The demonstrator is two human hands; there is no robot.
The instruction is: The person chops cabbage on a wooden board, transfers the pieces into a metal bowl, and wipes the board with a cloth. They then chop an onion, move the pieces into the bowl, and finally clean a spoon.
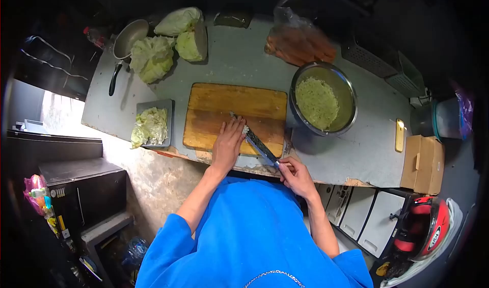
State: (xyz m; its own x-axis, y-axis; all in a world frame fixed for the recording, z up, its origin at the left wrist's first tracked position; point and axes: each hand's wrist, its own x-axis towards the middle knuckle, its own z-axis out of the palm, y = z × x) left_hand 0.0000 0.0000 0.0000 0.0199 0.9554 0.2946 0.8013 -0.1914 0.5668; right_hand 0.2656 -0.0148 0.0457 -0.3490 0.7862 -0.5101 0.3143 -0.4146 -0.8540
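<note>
My right hand [296, 176] is closed around the handle of a kitchen knife, at the front edge of the table. The knife's dark patterned blade [261, 146] slants up and left over the wooden cutting board [214, 97]. On the board, my left hand [229, 142] lies flat with its fingers stretched out, right beside the blade's far end. A few small pale bits [246, 130] show between the fingers and the blade. To the right stands a metal bowl [351, 103] holding finely chopped pale green cabbage [317, 104].
Cabbage leaves [151, 125] lie on a grey tray [171, 107] at the left. Behind are cabbage heads [153, 58], a cut cabbage [192, 44] and a frying pan [131, 38]. Bagged carrots [300, 43] lie at the back; a phone [399, 135] and cardboard box [423, 164] are right.
</note>
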